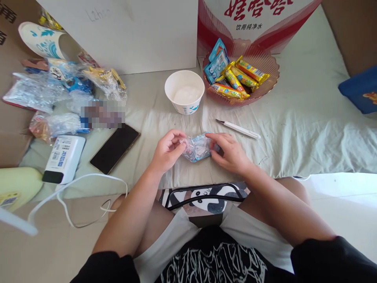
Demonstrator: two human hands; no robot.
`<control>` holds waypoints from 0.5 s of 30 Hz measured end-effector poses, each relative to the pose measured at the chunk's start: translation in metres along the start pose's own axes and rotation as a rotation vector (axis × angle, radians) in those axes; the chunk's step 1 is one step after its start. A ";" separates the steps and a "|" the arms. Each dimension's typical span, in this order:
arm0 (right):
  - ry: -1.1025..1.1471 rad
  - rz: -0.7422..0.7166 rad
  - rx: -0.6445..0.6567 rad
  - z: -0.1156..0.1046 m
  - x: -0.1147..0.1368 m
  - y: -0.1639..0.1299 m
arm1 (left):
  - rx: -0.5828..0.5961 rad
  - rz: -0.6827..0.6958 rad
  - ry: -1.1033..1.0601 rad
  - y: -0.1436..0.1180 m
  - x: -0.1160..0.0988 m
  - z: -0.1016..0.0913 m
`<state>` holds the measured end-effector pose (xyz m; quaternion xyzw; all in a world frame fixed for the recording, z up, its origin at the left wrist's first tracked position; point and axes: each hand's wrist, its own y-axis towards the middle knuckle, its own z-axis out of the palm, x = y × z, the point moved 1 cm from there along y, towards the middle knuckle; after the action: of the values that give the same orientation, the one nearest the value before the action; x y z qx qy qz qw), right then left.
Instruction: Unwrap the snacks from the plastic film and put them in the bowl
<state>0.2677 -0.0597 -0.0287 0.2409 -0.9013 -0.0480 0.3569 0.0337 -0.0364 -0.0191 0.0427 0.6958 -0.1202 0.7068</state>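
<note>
Between both hands is a crinkled clear-and-light-blue plastic packet (202,147), low over the cloth; its contents are not readable. My left hand (170,151) pinches its left end between thumb and fingers. At the other end, my right hand (228,151) has thumb and index finger closed on the packet's right edge. A white utility knife (240,129) lies just beyond my right hand. Farther back stands a white paper bowl (185,94) with a blue print and something whitish inside. To its right, a ribbed pinkish bowl (265,88) holds several yellow snack sticks (235,78) and blue packets (217,65).
A dark phone (114,148) and white power bank (64,157) with a white cable (85,177) lie to the left. Behind them are plastic wrappers (35,92) and a tipped paper cup (43,39). White and red-white boxes (141,35) line the back. A blue object (359,90) sits far right.
</note>
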 end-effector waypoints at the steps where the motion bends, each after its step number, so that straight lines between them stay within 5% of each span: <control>1: 0.000 0.001 0.002 0.001 -0.001 0.000 | -0.021 0.002 -0.014 0.001 0.001 -0.002; 5: 0.001 -0.004 -0.055 0.002 -0.003 0.000 | -0.038 0.035 0.062 0.003 0.001 -0.011; 11: 0.010 -0.172 -0.034 0.011 0.002 0.005 | 0.198 0.011 0.294 -0.001 -0.011 -0.006; 15: 0.026 -0.103 -0.191 -0.003 -0.002 0.006 | -0.031 -0.002 0.362 0.001 -0.011 -0.012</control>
<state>0.2687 -0.0528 -0.0259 0.2523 -0.8742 -0.1489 0.3871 0.0217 -0.0315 -0.0081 0.0518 0.8136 -0.1005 0.5704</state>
